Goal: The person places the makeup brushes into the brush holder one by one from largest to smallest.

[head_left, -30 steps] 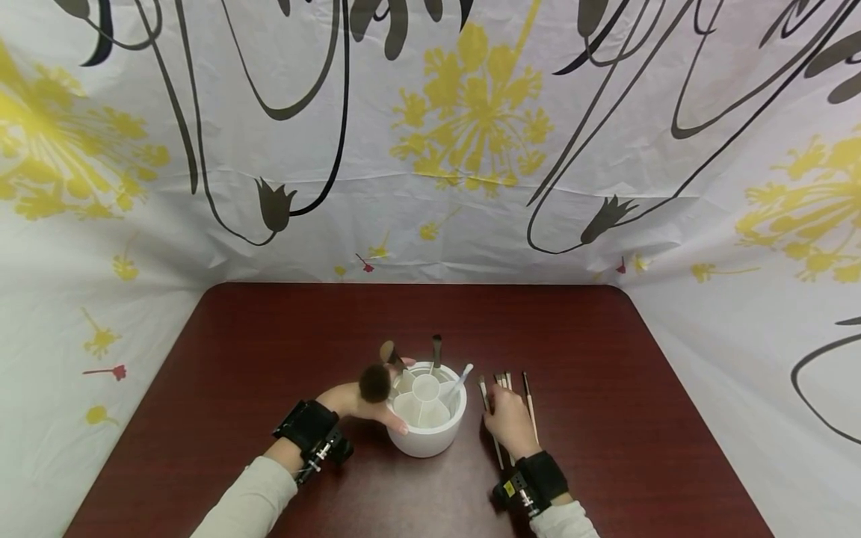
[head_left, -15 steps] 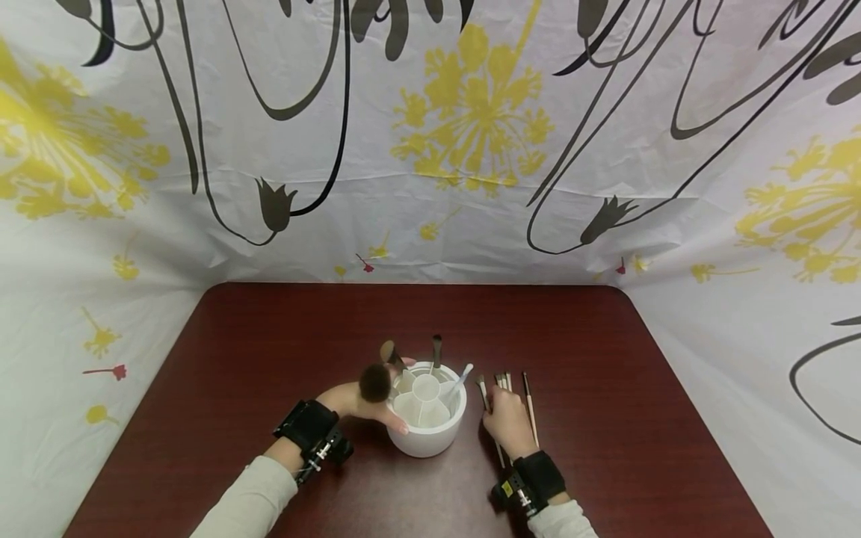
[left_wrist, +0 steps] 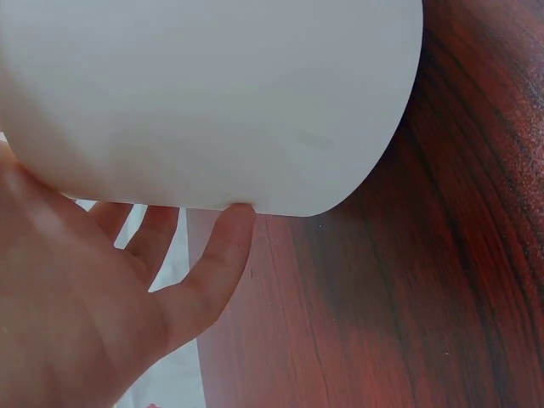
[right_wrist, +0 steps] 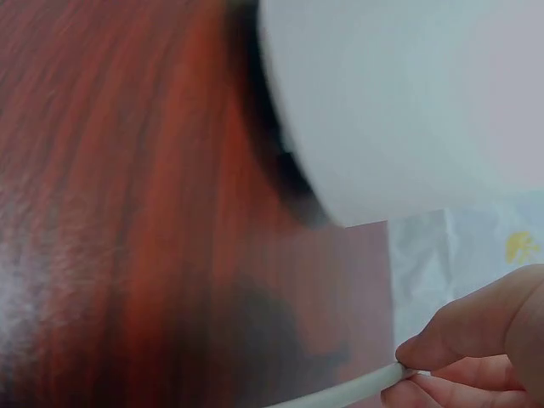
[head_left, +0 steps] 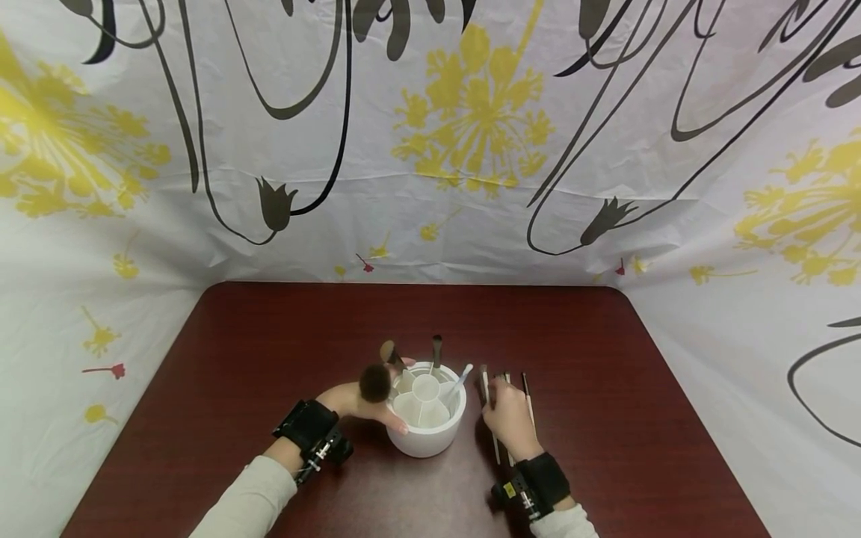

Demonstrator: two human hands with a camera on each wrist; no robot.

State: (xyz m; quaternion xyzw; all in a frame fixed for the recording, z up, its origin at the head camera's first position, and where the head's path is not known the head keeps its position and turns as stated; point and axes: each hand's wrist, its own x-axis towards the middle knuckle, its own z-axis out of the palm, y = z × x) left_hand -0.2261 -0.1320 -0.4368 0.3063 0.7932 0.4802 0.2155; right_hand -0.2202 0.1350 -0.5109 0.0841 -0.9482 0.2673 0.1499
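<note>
A white round brush holder (head_left: 424, 445) with divided compartments stands on the table, and my left hand (head_left: 363, 403) grips its left side, thumb in front and fingers behind. The left wrist view shows the fingertips against the smooth wall of the holder (left_wrist: 238, 102). Just right of it, my right hand (head_left: 513, 420) pinches a slim makeup brush (head_left: 485, 382) between thumb and fingers. In the right wrist view the pale handle of this brush (right_wrist: 344, 393) sticks out from the fingertips; its bristles are out of that view. Several thin brushes (head_left: 527, 387) lie under and beside the right hand.
Inside the holder stand a big fluffy brush (head_left: 374, 383), an angled brush (head_left: 388, 352), a flat dark brush (head_left: 437, 351) and a pale blue-white stick (head_left: 463, 376). Beneath everything is a dark red wooden table (head_left: 303, 329). A patterned white sheet (head_left: 430, 224) hangs behind it.
The brush pinched by my right hand has shifted slightly up and away from the other thin brushes. My left hand and the holder have stayed put.
</note>
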